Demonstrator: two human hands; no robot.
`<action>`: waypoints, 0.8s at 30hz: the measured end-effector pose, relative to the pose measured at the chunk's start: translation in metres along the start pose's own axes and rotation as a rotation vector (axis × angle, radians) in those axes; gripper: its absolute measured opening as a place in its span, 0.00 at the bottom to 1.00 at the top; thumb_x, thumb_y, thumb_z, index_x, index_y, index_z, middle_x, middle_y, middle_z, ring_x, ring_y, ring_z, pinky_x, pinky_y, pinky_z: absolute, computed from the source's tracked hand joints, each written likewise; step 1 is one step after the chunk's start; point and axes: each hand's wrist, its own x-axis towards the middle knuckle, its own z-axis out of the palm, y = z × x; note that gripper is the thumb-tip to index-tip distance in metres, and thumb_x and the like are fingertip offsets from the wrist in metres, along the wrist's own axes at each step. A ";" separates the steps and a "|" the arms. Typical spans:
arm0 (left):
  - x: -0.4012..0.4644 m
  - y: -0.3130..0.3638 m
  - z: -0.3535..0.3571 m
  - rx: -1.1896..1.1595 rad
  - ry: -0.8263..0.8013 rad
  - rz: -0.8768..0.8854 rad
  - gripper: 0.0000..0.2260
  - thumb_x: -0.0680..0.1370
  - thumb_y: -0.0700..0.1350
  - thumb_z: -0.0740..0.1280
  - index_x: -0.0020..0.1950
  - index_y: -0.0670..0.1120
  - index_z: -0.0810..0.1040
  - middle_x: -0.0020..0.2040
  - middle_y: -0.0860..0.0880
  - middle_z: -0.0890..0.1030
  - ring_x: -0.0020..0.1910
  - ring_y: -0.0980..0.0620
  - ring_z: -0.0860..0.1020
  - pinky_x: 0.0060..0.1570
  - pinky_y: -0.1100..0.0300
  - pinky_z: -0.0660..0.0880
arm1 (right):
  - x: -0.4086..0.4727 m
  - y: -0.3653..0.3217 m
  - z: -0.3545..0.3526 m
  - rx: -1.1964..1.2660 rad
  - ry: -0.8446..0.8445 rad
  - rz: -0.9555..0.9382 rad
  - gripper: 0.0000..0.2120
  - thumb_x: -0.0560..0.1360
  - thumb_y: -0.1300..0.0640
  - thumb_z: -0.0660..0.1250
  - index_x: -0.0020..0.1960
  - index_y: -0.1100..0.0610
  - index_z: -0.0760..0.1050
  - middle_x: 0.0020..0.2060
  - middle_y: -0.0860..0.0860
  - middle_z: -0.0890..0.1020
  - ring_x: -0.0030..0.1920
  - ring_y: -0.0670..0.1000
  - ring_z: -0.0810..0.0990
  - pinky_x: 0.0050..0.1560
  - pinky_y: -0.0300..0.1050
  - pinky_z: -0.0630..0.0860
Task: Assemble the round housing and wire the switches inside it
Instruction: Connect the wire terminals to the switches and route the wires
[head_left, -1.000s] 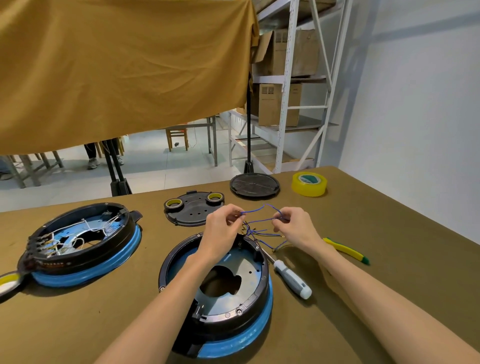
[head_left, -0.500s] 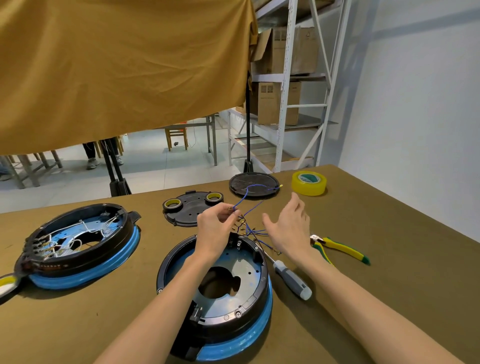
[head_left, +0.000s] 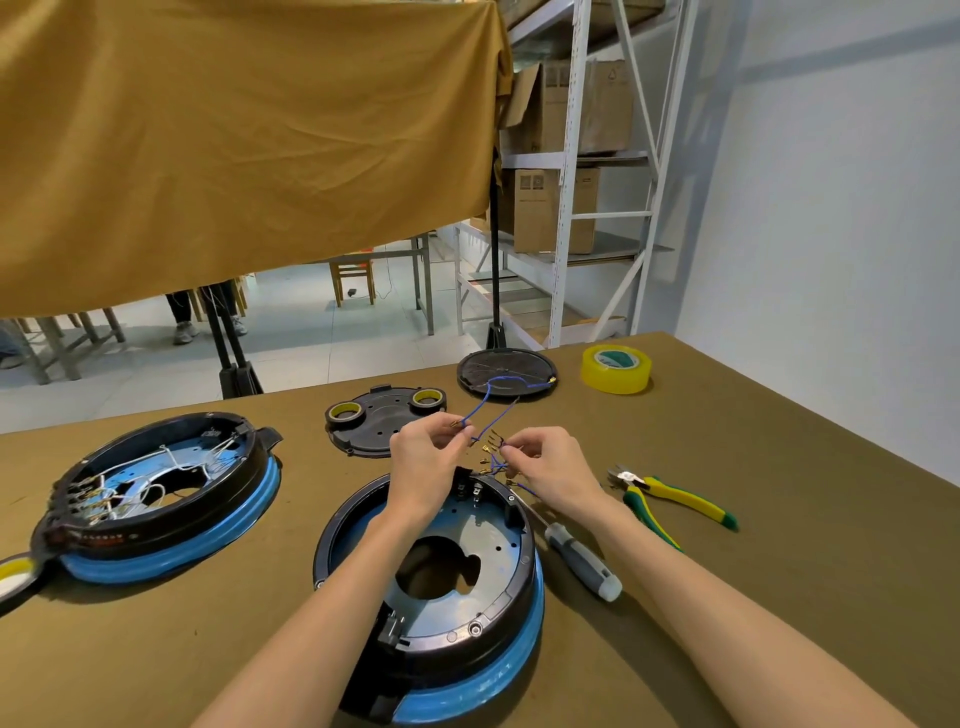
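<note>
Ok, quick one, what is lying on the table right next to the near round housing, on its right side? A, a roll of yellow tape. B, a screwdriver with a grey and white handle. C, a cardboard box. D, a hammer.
B: the screwdriver lies on the table just right of the near housing, its handle grey and white; the yellow tape roll sits far back, and the boxes are on the shelf.

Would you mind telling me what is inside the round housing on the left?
Inside the left housing lie looped white wires over a blue floor, with brass terminals at its left edge. Its near wall hides the rest.
</note>
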 end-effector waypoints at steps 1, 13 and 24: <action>0.000 0.000 -0.001 0.013 0.003 -0.001 0.06 0.78 0.44 0.75 0.47 0.55 0.85 0.40 0.57 0.86 0.42 0.61 0.85 0.47 0.66 0.81 | 0.000 0.001 -0.002 0.001 0.021 0.003 0.05 0.80 0.54 0.70 0.47 0.50 0.84 0.33 0.45 0.86 0.36 0.42 0.84 0.43 0.37 0.78; -0.018 0.016 -0.058 0.114 -0.048 0.102 0.06 0.75 0.38 0.77 0.49 0.48 0.89 0.43 0.55 0.86 0.43 0.58 0.84 0.48 0.64 0.81 | -0.012 -0.007 -0.016 0.092 0.418 0.045 0.07 0.81 0.61 0.64 0.47 0.51 0.76 0.40 0.47 0.80 0.41 0.48 0.78 0.37 0.29 0.70; -0.079 0.003 -0.112 0.122 -0.001 0.216 0.13 0.73 0.33 0.77 0.53 0.47 0.88 0.52 0.56 0.86 0.54 0.59 0.83 0.56 0.66 0.78 | -0.052 -0.063 0.020 -0.022 -0.233 -0.110 0.15 0.82 0.46 0.66 0.65 0.50 0.75 0.50 0.45 0.83 0.50 0.45 0.82 0.53 0.41 0.79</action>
